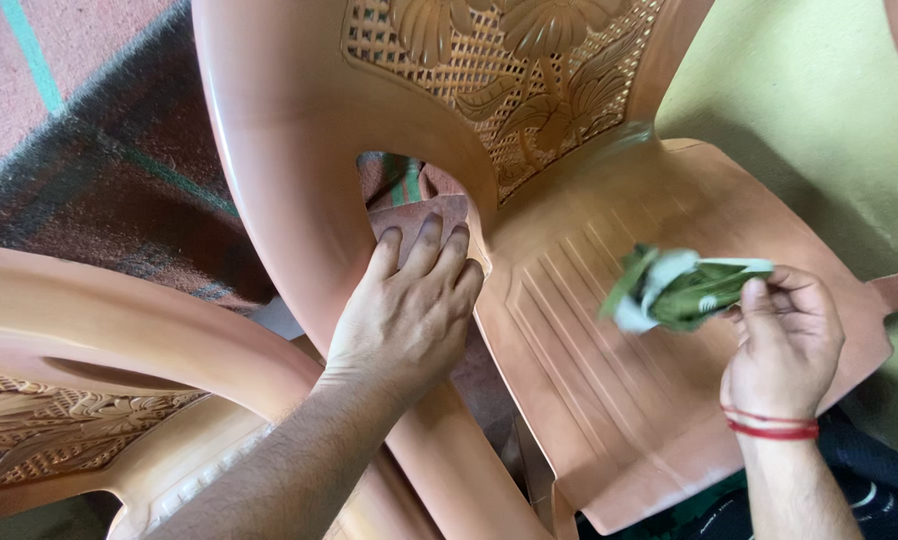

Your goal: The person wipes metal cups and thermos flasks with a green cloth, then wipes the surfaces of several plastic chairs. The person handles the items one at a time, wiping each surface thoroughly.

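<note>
Cloth: a crumpled green and white cloth (684, 288) held above the seat of the plastic chair (609, 380), towards the seat's right side; it is blurred, so its folds and pattern are hard to make out.
Right hand: the right hand (784, 335) comes in from the lower right, wrist bent, thumb and fingers (754, 300) pinched together on the cloth's right end; a red thread band (772, 423) circles the wrist.
Left hand: the left hand (409, 305) lies palm down on the chair's armrest where it meets the backrest, fingers (427, 240) straight and close together, pressing flat; the tips rest on a brownish patch (434, 212) that I cannot identify.
Forearm: the left forearm runs up from the bottom edge, partly cut off.
Chair: salmon-coloured, tilted across the view, its backrest carved with a lattice and leaf pattern (509, 60); legs and top are out of frame.
Second chair: another of the same kind (89, 380) at lower left, only partly in view.
Floor: reddish tiles with green lines (39, 60) at upper left.
Wall: pale green surface (819, 110) at upper right.
</note>
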